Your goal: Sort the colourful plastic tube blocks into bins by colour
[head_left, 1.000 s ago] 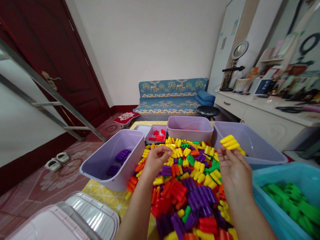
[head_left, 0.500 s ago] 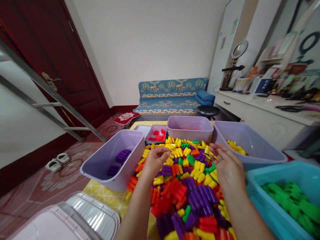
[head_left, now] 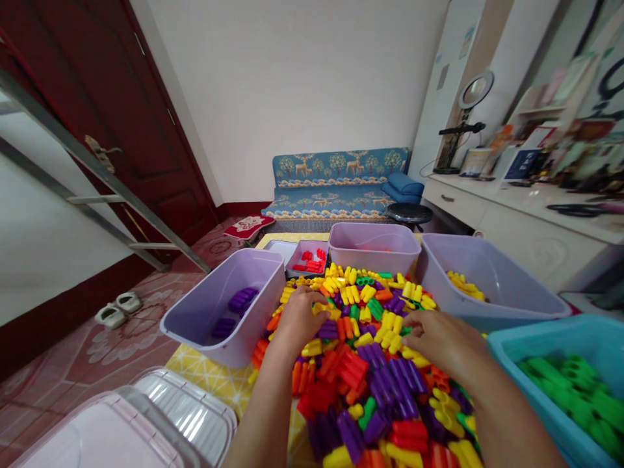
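Note:
A heap of coloured plastic pieces (head_left: 353,370) in yellow, purple, red, orange and green spreads over the table. My left hand (head_left: 301,316) rests at the heap's left side, fingers curled around a yellow piece (head_left: 331,310). Over the right side, my right hand (head_left: 435,335) reaches in with its fingers apart, near yellow and green pieces; nothing is visibly held. Purple pieces (head_left: 242,300) lie in the lilac bin (head_left: 195,335) on the left. The right lilac bin (head_left: 511,279) holds yellow pieces (head_left: 463,285), and the turquoise bin (head_left: 511,364) holds green ones (head_left: 578,390).
Behind the heap stand a small tray (head_left: 295,263) with red pieces and a lilac bin (head_left: 373,250). Clear lids (head_left: 188,416) lie at the front left. Beyond the table are a blue sofa (head_left: 336,185), a black stool (head_left: 408,213) and a ladder (head_left: 104,179).
My right hand has come down and in towards the heap, turning palm down. My left hand has lowered slightly onto the pieces. The view has shifted a little.

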Demonstrator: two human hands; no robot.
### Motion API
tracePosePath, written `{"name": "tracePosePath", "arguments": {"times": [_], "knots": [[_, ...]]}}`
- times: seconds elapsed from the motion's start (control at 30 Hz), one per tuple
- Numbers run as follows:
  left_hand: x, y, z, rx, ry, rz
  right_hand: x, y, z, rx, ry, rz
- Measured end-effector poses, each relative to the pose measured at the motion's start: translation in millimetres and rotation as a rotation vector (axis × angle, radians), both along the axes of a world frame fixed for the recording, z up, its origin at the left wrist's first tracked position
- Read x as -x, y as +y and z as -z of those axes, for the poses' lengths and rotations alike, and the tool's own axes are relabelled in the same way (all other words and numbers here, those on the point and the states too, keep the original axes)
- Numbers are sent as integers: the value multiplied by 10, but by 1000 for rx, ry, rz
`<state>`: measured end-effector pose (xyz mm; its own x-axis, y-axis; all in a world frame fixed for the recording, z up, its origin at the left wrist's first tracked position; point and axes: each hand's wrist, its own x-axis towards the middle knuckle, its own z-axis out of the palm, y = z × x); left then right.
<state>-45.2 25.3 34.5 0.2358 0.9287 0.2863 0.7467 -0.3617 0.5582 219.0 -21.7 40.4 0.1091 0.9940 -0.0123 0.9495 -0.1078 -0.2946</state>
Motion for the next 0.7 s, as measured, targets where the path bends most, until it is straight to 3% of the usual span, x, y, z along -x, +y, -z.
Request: {"name": "tracePosePath", "arguments": {"times": [0.13, 0.33, 0.47, 0.6, 0.7], "knots": [[-6, -21, 14, 55, 44, 40, 53, -1, 78, 44, -40, -79], [-60, -77, 6, 73, 174, 138, 411, 96, 280, -92, 87, -215], [-170, -107, 33, 26, 160, 172, 609, 151, 338, -197, 404, -223], [-285, -65, 117, -54, 97, 164, 716, 160, 344, -183, 824, -270], [-327, -9, 155, -112, -3, 171, 724, 169, 336, -196, 1003, -284]]}}
